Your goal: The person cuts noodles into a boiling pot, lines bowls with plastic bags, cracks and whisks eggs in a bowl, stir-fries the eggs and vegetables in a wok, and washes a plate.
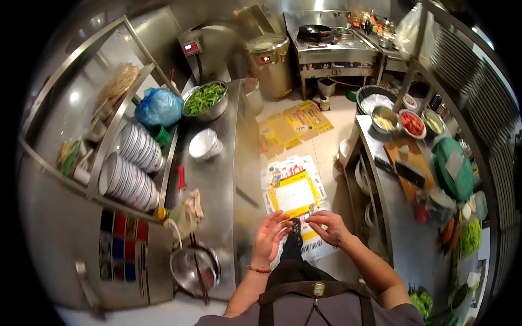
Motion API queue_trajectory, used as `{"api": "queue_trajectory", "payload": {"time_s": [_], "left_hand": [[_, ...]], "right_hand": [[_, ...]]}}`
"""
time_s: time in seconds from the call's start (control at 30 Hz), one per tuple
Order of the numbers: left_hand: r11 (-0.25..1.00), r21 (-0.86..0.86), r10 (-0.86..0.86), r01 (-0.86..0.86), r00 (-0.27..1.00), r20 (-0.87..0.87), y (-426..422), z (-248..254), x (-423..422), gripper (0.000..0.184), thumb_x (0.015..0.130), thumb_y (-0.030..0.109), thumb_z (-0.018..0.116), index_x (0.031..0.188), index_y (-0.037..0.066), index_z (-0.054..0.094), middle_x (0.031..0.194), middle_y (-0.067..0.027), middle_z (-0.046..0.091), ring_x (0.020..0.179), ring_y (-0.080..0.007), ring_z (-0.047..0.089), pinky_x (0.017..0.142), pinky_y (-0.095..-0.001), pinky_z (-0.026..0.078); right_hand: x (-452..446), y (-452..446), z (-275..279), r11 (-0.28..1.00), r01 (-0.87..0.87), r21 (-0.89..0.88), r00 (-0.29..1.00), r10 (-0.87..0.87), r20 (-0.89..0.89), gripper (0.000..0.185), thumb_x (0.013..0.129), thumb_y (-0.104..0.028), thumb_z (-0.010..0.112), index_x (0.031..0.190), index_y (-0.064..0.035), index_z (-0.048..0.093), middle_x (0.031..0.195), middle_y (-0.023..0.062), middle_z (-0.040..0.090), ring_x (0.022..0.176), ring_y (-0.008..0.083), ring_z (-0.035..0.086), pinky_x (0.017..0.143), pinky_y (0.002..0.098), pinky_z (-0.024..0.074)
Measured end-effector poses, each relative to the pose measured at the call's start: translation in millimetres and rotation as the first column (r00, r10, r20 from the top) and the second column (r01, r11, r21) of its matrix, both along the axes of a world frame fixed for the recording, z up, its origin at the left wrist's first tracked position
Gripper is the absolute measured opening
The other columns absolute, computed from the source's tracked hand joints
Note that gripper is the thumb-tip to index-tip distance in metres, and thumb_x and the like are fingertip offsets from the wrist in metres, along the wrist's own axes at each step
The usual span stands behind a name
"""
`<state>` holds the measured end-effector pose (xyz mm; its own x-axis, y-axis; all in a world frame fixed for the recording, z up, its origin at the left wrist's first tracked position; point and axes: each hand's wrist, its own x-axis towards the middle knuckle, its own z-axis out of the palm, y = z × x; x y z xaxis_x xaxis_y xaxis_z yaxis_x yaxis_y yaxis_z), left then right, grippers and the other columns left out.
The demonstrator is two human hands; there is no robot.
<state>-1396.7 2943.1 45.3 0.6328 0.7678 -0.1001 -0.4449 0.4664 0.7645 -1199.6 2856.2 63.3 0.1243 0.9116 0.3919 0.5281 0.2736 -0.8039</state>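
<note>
You are holding both hands out in mid-air over the near end of the yellow-and-white cardboard (pixel 295 194), which is lying flat on the floor (pixel 324 148) in front of you. Your left hand (pixel 268 238) is hovering at the cardboard's near left side, its fingers curling loosely and standing well away from the thumb. Your right hand (pixel 329 229) is hovering at the cardboard's near right side and bending inward, its fingers and thumb pointing narrowly together; whether they are pinching something small, I cannot tell. Your shoe (pixel 294 230) is showing between the hands, at the cardboard's near end. Left of the cardboard, a steel bench (pixel 218 179) is carrying a white bowl (pixel 204 144) and, farther along, a metal bowl (pixel 215 112) full of leafy greens (pixel 204 98). Farther left of the cardboard, stacked dishes (pixel 129 182) are resting on a shelf (pixel 168 175). To the cardboard's right, another bench (pixel 399 217) is bearing a cutting board (pixel 421 157), a knife (pixel 410 174) and a bowl of red pieces (pixel 412 124). Beyond the cardboard, flattened brown boxes (pixel 297 126) are lying on the floor, and well past it a stove (pixel 340 54) is supporting a black pan (pixel 315 31).
</note>
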Motion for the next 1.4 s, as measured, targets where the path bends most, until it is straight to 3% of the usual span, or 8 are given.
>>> {"api": "queue_trajectory", "payload": {"time_s": [0.2,0.43,0.57,0.73,0.97,1.1,1.27,1.4], "left_hand": [[0.992,0.083,-0.106,0.100,0.992,0.073,215,-12,109,0.055,0.086,0.032,0.054,0.130,0.002,0.038,0.132,-0.0106,0.043,0.122,-0.0227,0.039,0.103,-0.0380,0.029],[0.956,0.221,-0.185,0.191,0.981,-0.048,414,36,222,0.073,0.085,0.037,0.055,0.140,0.005,0.020,0.147,-0.0093,0.014,0.136,-0.0226,0.012,0.108,-0.0416,0.010],[0.954,0.223,-0.194,0.200,0.980,-0.046,534,24,300,0.083,0.085,0.035,0.056,0.143,0.009,0.002,0.144,-0.0135,0.022,0.136,-0.0231,0.015,0.108,-0.0419,0.008],[0.981,0.139,-0.111,0.138,0.976,-0.185,698,-14,380,0.079,0.090,0.029,0.049,0.142,0.009,-0.007,0.134,-0.0154,0.041,0.131,-0.0233,0.028,0.108,-0.0431,0.009],[0.955,0.159,0.279,-0.250,0.941,-0.193,909,-16,414,0.053,0.092,0.020,0.049,0.137,0.002,0.028,0.141,-0.0095,0.031,0.128,-0.0220,0.033,0.104,-0.0380,0.026],[0.900,0.095,0.435,-0.426,0.856,-0.280,1030,-65,441,0.051,0.091,0.021,0.052,0.134,0.001,0.034,0.145,-0.0030,0.021,0.130,-0.0166,0.028,0.106,-0.0362,0.024],[0.852,0.258,0.524,-0.456,0.738,-0.425,1229,-127,512,0.060,0.089,0.034,0.050,0.133,-0.003,0.033,0.148,-0.0114,0.012,0.134,-0.0201,0.018,0.107,-0.0326,0.018],[0.812,0.211,0.584,-0.545,0.755,-0.299,1397,-130,582,0.068,0.091,0.037,0.047,0.140,0.001,0.017,0.147,-0.0123,0.015,0.135,-0.0198,0.017,0.107,-0.0311,0.015]], "right_hand": [[97,89,-100,0.826,0.381,-0.415,0.908,-0.419,-0.002,0.012,0.078,-0.012,0.064,0.085,-0.0038,0.067,0.081,0.0163,0.064,0.074,0.0275,0.063,0.066,0.0314,0.0491],[159,176,-129,0.465,0.291,-0.836,0.875,-0.483,0.036,0.025,0.083,-0.026,0.058,0.090,-0.0038,0.067,0.081,0.0185,0.065,0.076,0.0290,0.064,0.068,0.0337,0.0486],[222,294,-152,0.400,0.324,-0.857,0.853,-0.515,0.083,0.033,0.085,-0.033,0.055,0.092,-0.0025,0.066,0.081,0.0199,0.064,0.078,0.0304,0.064,0.071,0.0357,0.0480],[342,493,-208,0.535,0.413,-0.737,0.860,-0.495,0.123,0.031,0.086,-0.032,0.053,0.090,-0.0037,0.066,0.081,0.0225,0.062,0.078,0.0319,0.064,0.070,0.0374,0.0476],[466,743,-114,0.709,0.234,-0.665,0.935,-0.351,-0.046,0.030,0.088,-0.027,0.052,0.100,-0.0019,0.063,0.094,0.0192,0.064,0.084,0.0300,0.063,0.077,0.0364,0.0475],[522,821,-110,0.724,0.381,-0.575,0.902,-0.428,0.059,0.024,0.086,-0.019,0.056,0.097,0.0011,0.064,0.080,0.0174,0.066,0.073,0.0187,0.064,0.067,0.0287,0.0485],[547,836,-146,0.400,0.611,-0.683,0.731,-0.616,0.294,0.024,0.085,-0.019,0.056,0.092,0.0029,0.063,0.086,0.0190,0.065,0.078,0.0252,0.063,0.070,0.0349,0.0485],[522,866,-149,0.378,0.621,-0.687,0.669,-0.712,0.213,0.024,0.084,-0.021,0.056,0.086,0.0019,0.063,0.080,0.0139,0.066,0.071,0.0228,0.063,0.065,0.0323,0.0482]]}}
